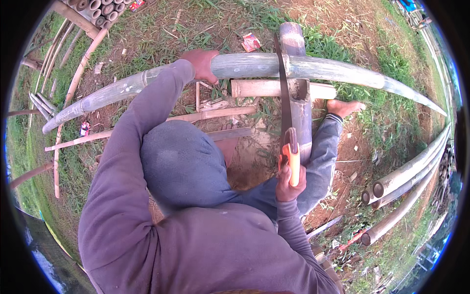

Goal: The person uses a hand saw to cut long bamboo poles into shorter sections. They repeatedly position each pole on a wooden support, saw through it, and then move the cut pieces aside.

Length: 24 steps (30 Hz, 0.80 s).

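A long, pale green bamboo pole (247,65) runs crosswise in front of me, its ends bending toward the rim. My left hand (201,64) is closed over its top, left of the middle. My right hand (292,183) grips the orange handle of a handsaw (285,105). The dark blade points away from me and crosses the pole beside a node, its tip past the far side. Whether the teeth have cut into the bamboo cannot be made out. Under the pole lies a thick, notched bamboo post (302,130), with a shorter bamboo piece (255,89) crossing it.
My bare right foot (345,107) rests close to the post and short piece. Split bamboo strips (210,115) lie left of the saw. More bamboo poles (401,179) lie at right; cut bamboo sections (100,12) are stacked far left. Red wrappers (250,42) litter the ground.
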Available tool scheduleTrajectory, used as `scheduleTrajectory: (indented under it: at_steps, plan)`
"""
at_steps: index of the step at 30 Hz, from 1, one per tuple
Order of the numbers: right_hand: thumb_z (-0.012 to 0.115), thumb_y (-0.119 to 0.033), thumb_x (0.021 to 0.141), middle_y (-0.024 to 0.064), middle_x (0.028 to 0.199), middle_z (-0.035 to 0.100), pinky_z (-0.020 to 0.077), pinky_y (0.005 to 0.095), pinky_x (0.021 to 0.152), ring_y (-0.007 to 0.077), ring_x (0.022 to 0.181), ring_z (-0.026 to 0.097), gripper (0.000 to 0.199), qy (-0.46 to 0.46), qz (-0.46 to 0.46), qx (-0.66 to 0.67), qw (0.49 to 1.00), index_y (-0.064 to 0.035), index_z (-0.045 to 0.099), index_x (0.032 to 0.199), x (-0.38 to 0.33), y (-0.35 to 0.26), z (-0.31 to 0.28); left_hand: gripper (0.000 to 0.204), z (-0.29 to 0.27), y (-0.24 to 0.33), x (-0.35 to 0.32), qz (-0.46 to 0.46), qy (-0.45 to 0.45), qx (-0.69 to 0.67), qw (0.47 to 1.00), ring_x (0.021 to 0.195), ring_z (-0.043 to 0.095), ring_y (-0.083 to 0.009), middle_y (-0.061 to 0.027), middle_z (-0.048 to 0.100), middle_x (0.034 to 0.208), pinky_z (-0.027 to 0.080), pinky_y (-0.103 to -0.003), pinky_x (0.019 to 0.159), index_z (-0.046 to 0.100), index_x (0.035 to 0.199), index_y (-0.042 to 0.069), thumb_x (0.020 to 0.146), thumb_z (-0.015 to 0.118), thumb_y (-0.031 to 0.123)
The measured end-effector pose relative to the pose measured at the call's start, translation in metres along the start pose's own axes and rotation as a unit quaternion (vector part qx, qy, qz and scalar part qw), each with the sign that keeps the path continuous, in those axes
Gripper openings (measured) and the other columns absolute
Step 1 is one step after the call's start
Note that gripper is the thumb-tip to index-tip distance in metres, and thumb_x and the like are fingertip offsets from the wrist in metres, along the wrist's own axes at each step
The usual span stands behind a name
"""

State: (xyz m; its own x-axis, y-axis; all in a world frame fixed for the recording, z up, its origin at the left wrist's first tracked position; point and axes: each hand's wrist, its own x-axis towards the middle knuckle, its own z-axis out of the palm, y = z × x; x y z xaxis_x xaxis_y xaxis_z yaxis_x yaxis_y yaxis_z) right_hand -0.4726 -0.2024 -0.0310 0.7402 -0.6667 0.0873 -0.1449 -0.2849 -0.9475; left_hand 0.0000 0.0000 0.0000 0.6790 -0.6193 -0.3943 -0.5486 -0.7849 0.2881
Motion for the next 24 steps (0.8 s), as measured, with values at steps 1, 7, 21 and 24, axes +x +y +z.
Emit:
scheduleTrajectory:
  at_steps: [1, 7, 21, 24]
  plan:
    - [0.074, -0.029, 0.103, 0.0116, 0.093, 0.073, 0.062, 0.0359, 0.078, 0.0208, 0.075, 0.07, 0.032, -0.005, 0.002, -0.008, 1.0, 0.0018, 0.065, 0.105, -0.001, -0.003, -0.008, 0.089, 0.0, 0.007, -0.004, 0.003, 0.006, -0.008, 1.0, 0.113, 0.073, -0.038, -0.0174, 0.076, 0.122, 0.056, -0.05, 0.098, 0.063, 0.139, 0.016, 0.062, 0.093, 0.048]
    - [0.073, -0.018, 0.104, 0.0067, 0.076, 0.066, 0.0539, 0.0314, 0.063, 0.0127, 0.064, 0.061, 0.022, 0.044, -0.102, 0.029, 0.993, 0.0003, 0.064, 0.097, 0.115, -0.017, 0.092, 0.084, 0.006, -0.004, -0.002, -0.018, 0.016, 0.007, 1.0, 0.11, 0.073, -0.0389, -0.0168, 0.077, 0.117, 0.057, -0.051, 0.096, 0.064, 0.136, 0.018, 0.062, 0.092, 0.046]
    - [0.07, -0.024, 0.107, 0.0065, 0.08, 0.065, 0.0557, 0.0283, 0.066, 0.0108, 0.07, 0.062, 0.027, 0.015, -0.14, 0.001, 0.99, 0.002, 0.063, 0.104, 0.034, 0.021, 0.03, 0.082, 0.002, -0.006, 0.003, 0.001, 0.035, -0.001, 0.999, 0.107, 0.074, -0.0393, -0.0173, 0.076, 0.114, 0.057, -0.052, 0.094, 0.064, 0.133, 0.017, 0.061, 0.092, 0.044]
    - [0.073, -0.013, 0.104, 0.0024, 0.084, 0.067, 0.0507, 0.0274, 0.066, 0.0086, 0.073, 0.06, 0.018, 0.05, -0.134, -0.009, 0.99, -0.0004, 0.064, 0.095, 0.128, -0.017, 0.095, 0.082, 0.007, 0.007, 0.005, -0.005, 0.035, 0.003, 0.999, 0.108, 0.074, -0.0387, -0.0174, 0.077, 0.114, 0.058, -0.051, 0.094, 0.064, 0.134, 0.017, 0.062, 0.092, 0.044]
